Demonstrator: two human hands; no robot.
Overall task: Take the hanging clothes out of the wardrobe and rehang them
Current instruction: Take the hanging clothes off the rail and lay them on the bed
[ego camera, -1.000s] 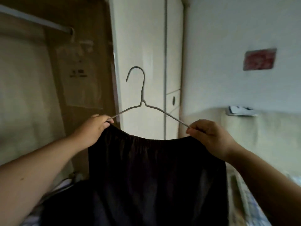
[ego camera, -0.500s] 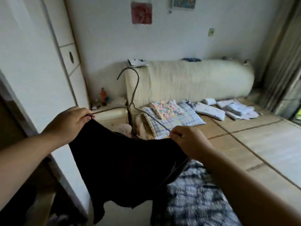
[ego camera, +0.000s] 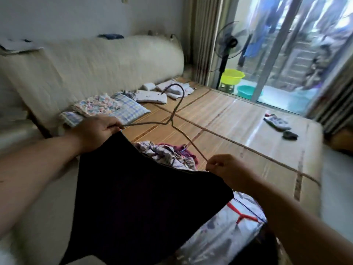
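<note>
A thin wire hanger (ego camera: 172, 121) carries a black garment (ego camera: 137, 197) that drapes down toward me. My left hand (ego camera: 95, 131) grips the hanger's left shoulder together with the cloth's edge. My right hand (ego camera: 227, 169) pinches the hanger's right end and the fabric there. The hook points away from me, over the bed. The hanger is held tilted, above a heap of clothes (ego camera: 168, 153) lying on the bed. The wardrobe is out of view.
A bamboo mat (ego camera: 238, 119) covers the bed, with pillows (ego camera: 107, 108) and folded cloths (ego camera: 172, 88) by the padded headboard (ego camera: 95, 60). A remote (ego camera: 277, 122) lies at the far right. A standing fan (ego camera: 227, 44) and basins (ego camera: 232, 76) sit by the glass door.
I have turned right, from the wardrobe toward the bed and the glass door. Both hands kept their hold and brought the hanger with the black garment lower, over the clothes heap.
</note>
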